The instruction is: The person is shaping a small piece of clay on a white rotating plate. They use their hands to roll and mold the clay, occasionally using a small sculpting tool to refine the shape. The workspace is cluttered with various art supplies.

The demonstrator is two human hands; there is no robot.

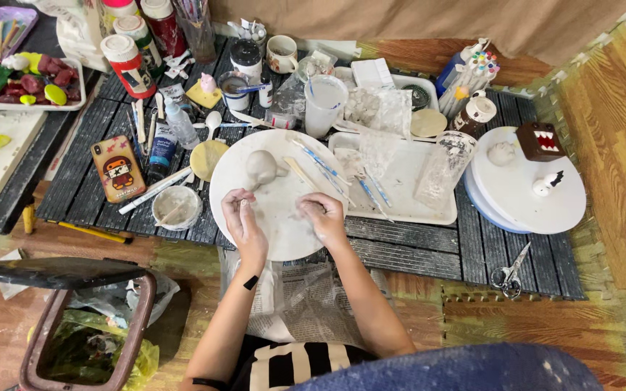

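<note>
Clay figure (pixel 261 168) sits upright on the round board (pixel 255 217), nub pointing right. It's just beyond both hands. Left hand (pixel 243 219) pinches something small; right hand (pixel 322 215) curls, contents unclear.

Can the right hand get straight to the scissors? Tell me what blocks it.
Probably yes. The right hand rests on the round board; the scissors lie off to its right on the mat, with only bare slats between them.

Place: pretty clearly a home clay-craft corner, set up low on the floor.
Work surface: dark slatted boards (pixel 414 250) laid over wood-look foam mats (pixel 617 130), splattered white.
Tools: paint bottles (pixel 128 65), a cup of markers (pixel 472 72), scissors (pixel 507 275), modelling sticks.
Clay bits: a grey lump (pixel 261 168) on a round white board (pixel 277 217), painted figures on a tray (pixel 27 81).
Homey stuff: phone (pixel 117 169), mug (pixel 282 53), trash bin (pixel 88 326).
</note>
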